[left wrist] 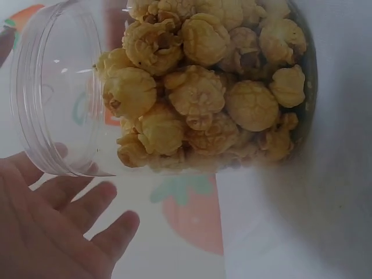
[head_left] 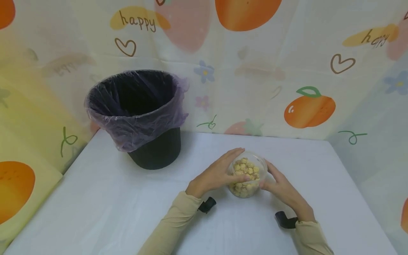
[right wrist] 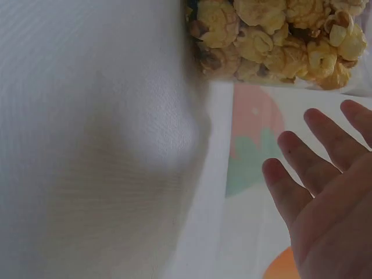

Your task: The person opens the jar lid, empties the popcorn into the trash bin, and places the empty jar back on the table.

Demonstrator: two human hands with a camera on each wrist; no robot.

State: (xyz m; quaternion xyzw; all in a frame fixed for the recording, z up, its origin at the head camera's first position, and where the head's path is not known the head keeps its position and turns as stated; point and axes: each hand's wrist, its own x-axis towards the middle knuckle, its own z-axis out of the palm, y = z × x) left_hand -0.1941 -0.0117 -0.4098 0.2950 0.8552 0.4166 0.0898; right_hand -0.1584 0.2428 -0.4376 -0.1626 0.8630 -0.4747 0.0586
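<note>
A clear round jar of popcorn stands upright on the white table, between the two hands. Golden popcorn fills its lower part; the clear wall above shows no popcorn. At the jar's left, the left hand has its thumb across the front near the rim and its fingers toward the back. Those fingers are spread and mostly straight in the left wrist view, one showing through the clear wall. On the other side, the right hand has its fingertips beside the jar, fingers spread and straight in the right wrist view.
A black bin lined with a purple plastic bag stands at the back left of the white table. Behind it hangs a printed fruit cloth. Black wrist mounts show beside both sleeves.
</note>
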